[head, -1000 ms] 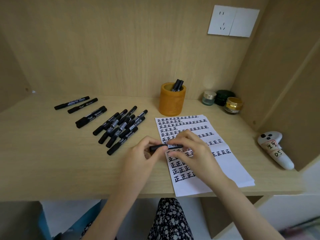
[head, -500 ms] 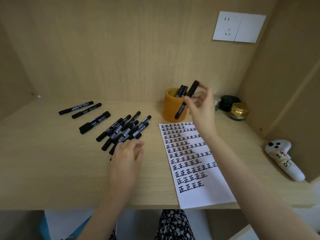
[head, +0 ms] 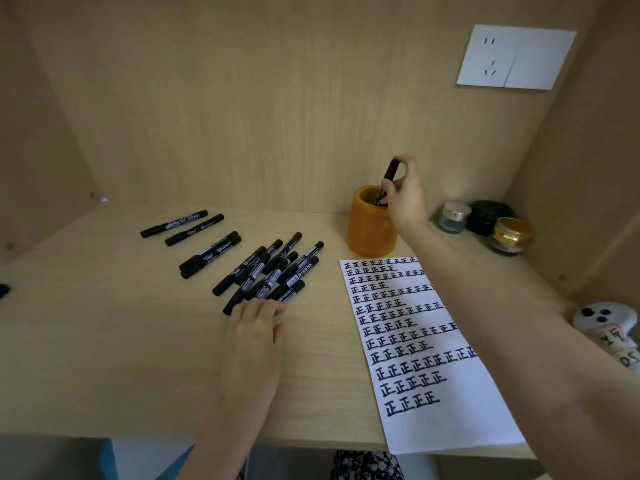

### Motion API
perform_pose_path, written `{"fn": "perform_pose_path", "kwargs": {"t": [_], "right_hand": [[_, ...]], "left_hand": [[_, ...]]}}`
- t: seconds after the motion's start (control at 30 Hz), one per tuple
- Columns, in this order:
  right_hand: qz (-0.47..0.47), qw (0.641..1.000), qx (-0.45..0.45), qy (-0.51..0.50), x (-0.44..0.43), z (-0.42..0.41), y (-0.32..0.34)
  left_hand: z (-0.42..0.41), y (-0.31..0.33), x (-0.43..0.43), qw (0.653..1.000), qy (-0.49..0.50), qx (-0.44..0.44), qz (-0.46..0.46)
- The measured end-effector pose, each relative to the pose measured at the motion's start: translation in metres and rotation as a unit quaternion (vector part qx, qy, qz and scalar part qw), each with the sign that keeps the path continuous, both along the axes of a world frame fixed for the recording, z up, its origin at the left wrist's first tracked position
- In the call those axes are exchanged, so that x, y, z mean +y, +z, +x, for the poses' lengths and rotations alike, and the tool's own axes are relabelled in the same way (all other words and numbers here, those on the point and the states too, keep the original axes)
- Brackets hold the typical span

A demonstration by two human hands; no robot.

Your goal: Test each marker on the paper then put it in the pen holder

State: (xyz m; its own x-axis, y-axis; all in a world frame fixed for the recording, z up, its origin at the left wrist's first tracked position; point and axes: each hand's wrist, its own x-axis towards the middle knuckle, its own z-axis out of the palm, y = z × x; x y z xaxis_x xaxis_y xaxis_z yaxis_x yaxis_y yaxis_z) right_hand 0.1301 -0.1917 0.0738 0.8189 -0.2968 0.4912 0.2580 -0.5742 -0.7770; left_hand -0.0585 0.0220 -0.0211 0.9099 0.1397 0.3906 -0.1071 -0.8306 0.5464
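My right hand (head: 405, 195) pinches a black marker (head: 389, 176) upright, its lower end inside the orange pen holder (head: 370, 233) at the back of the desk. The white paper (head: 433, 341), covered in rows of black marks, lies in front of the holder, partly under my right forearm. Several black markers (head: 270, 268) lie in a loose pile at the desk's middle. My left hand (head: 256, 327) rests flat at the near end of that pile, fingertips touching the closest markers.
Further markers (head: 180, 223) lie spread at the left rear. Three small jars (head: 485, 223) stand in the right rear corner. A white controller (head: 606, 327) lies at the right edge. A wall socket (head: 512, 57) sits on the back panel. Side walls enclose the desk.
My right hand has carried the marker from above the paper to the holder and lowered it in. My left hand let go of it and slid left onto the marker pile.
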Motion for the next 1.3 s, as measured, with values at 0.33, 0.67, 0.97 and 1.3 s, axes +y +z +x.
{"fn": "perform_pose_path", "kwargs": {"t": [0.33,0.67,0.97,1.3], "right_hand": [[-0.182,0.981,0.052,-0.032,-0.008,-0.005,-0.017],[-0.108,0.992,-0.009,0.069,0.005,-0.099,-0.039],[0.149,0.940,0.222,0.210,0.023,-0.188,-0.061],[0.256,0.914,0.176,0.262,0.026,-0.212,-0.062]], "left_hand": [[0.002,-0.003,0.004,1.000,0.008,-0.001,0.021],[-0.002,-0.004,0.004,1.000,0.011,0.012,0.014],[-0.021,0.009,-0.017,0.983,-0.094,-0.035,-0.155],[-0.042,0.014,-0.046,0.965,-0.196,0.031,-0.170]]}}
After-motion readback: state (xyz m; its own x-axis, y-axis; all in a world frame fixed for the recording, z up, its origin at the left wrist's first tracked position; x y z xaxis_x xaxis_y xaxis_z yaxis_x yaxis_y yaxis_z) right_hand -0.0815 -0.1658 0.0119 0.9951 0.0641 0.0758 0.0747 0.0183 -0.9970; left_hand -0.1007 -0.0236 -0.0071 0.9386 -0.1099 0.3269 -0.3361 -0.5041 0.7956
